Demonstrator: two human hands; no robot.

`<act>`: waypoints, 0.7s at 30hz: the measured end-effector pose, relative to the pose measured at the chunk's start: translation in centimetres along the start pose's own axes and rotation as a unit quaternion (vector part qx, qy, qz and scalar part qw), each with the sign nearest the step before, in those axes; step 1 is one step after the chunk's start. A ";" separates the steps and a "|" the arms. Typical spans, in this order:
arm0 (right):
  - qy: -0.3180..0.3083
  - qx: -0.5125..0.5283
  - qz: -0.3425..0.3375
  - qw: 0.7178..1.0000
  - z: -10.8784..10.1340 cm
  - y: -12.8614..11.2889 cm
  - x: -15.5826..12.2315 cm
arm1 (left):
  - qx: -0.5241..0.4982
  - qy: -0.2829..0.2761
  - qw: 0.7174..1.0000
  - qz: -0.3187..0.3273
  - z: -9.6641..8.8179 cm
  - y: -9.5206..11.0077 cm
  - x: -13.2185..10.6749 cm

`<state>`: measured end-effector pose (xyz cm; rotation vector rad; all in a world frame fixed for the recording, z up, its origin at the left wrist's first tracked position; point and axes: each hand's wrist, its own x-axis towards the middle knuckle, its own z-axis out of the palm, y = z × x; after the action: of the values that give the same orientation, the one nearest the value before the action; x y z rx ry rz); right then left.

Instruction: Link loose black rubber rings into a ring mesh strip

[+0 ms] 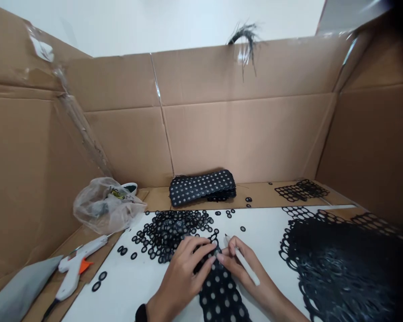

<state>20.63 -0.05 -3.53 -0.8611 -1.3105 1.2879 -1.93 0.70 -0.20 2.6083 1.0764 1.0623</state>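
Note:
My left hand (188,266) rests on the top end of a black strip of joined rings (220,290), its fingers closed on the edge. My right hand (248,264) is closed around a slim white pen-like tool (246,266), which slants across the palm with its tip pointing up and away from me. The right thumb and fingertips also meet the strip's end beside the left fingertips. What lies between the fingertips is too small to make out. Just beyond the left hand spreads a heap of loose black rings (174,226).
A white glue gun (75,266) with an orange trigger lies at left, near a clear plastic bag (107,205) and a small white bowl (130,187). Stacked dotted black strips (201,185) lie at the back. Black ring mesh (345,264) covers the right side. Cardboard walls (248,138) enclose the table.

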 end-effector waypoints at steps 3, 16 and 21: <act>-0.035 0.023 0.029 0.999 -0.1 0.0 -0.5 | -0.012 -0.018 1.000 0.000 0.1 -0.3 0.0; -0.029 -0.155 -0.040 0.987 -0.4 -1.2 -0.2 | -0.045 -0.033 0.998 0.016 1.2 -2.2 0.0; -0.052 -0.187 -0.025 0.981 0.7 -0.7 -0.3 | -0.150 -0.033 0.987 -0.034 0.5 -0.3 0.9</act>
<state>20.17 -0.61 -2.82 -1.0216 -1.6798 1.0737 -1.33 1.59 -0.22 2.3352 0.9038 1.0266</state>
